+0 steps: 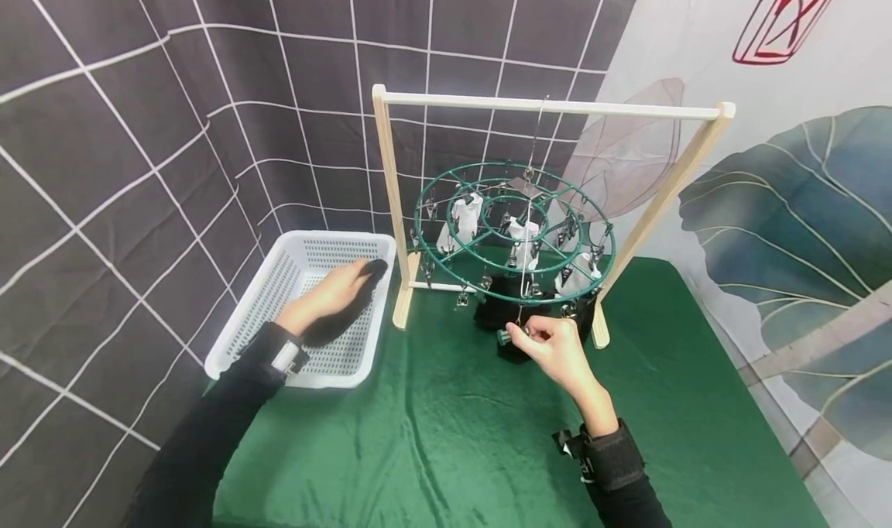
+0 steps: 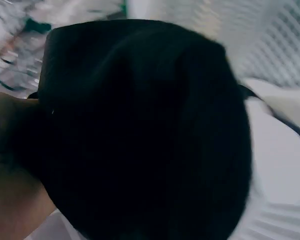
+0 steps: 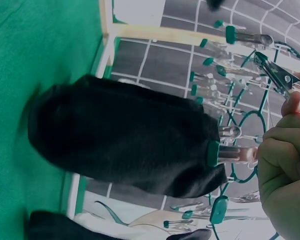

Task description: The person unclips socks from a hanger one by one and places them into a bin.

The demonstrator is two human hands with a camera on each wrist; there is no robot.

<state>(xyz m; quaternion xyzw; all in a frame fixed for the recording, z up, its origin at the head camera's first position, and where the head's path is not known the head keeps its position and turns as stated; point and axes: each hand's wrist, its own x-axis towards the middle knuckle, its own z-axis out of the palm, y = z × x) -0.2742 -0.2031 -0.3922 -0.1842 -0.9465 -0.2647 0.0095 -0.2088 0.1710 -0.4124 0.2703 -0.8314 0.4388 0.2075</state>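
Observation:
My left hand (image 1: 331, 292) grips a black sock (image 1: 341, 319) above the basket; in the left wrist view the dark cloth (image 2: 150, 125) fills most of the picture. At the near rim of the round green drying hanger (image 1: 446, 269), my right hand (image 1: 554, 346) pinches a metal clip (image 3: 275, 72) with green tips. Its jaws look spread, with no cloth between them. Close by, a black sock (image 3: 120, 135) hangs from another clip (image 3: 230, 153). White socks (image 1: 463, 222) hang farther in, and part of another dark piece (image 3: 65, 227) shows at the right wrist view's bottom.
The white perforated basket (image 1: 244, 319) stands on the left of the green cloth (image 1: 474, 435). A wooden frame (image 1: 648, 210) with a white bar (image 1: 474, 101) carries the hanger by its hook. Several unused clips dangle around the rings. A gridded curtain (image 1: 313, 71) closes off the back.

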